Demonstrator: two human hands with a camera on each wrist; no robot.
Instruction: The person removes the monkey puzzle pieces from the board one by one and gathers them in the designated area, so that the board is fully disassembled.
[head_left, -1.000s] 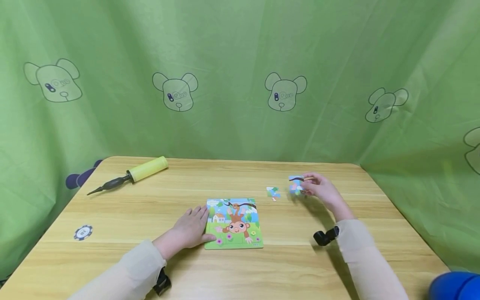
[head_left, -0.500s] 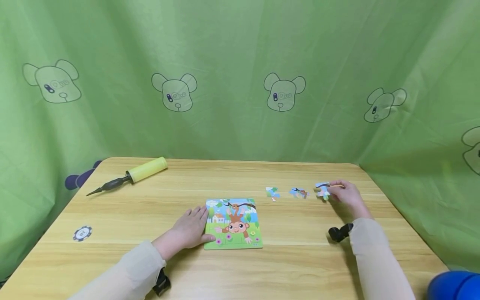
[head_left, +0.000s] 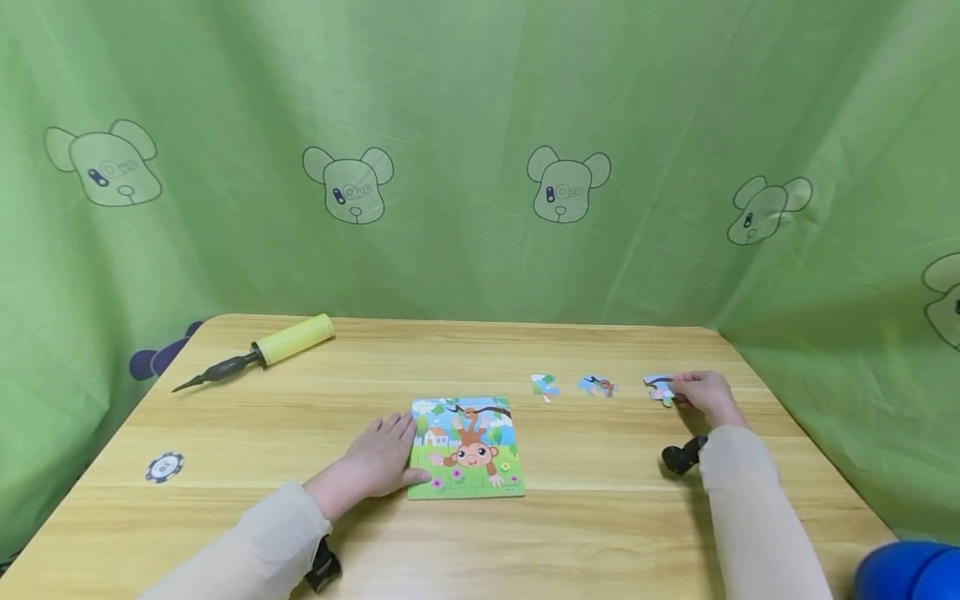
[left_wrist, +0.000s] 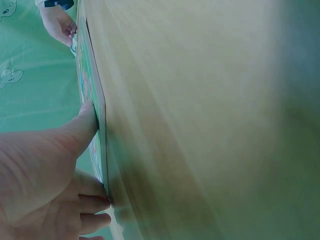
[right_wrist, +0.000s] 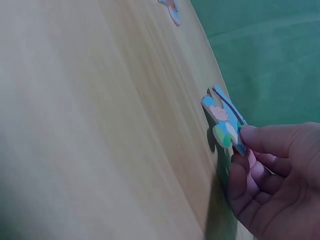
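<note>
A square monkey jigsaw puzzle [head_left: 468, 450] lies flat on the wooden table. Along its left edge rests my left hand [head_left: 378, 458], fingers straight, with the thumb [left_wrist: 86, 117] lying over the board. At the table's right, my right hand [head_left: 708, 396] pinches a jigsaw piece [head_left: 657, 387] with a dark branch on blue between thumb and fingers. The right wrist view shows that jigsaw piece [right_wrist: 220, 117] tilted, casting a shadow on the tabletop. Left of it lie a jigsaw piece with brown and orange on blue [head_left: 597, 386] and a green-and-blue jigsaw piece [head_left: 545, 387].
A yellow hand pump [head_left: 296, 339] with a black nozzle lies at the back left. A round poker chip [head_left: 164, 467] is near the left edge. Something blue and rounded [head_left: 907, 571] stands at the lower right corner. Green printed cloth [head_left: 465, 267] hangs behind the table.
My right hand has moved right with the branch piece, then lowered it slightly. The orange-and-brown piece came to lie on the table. The left hand has not moved.
</note>
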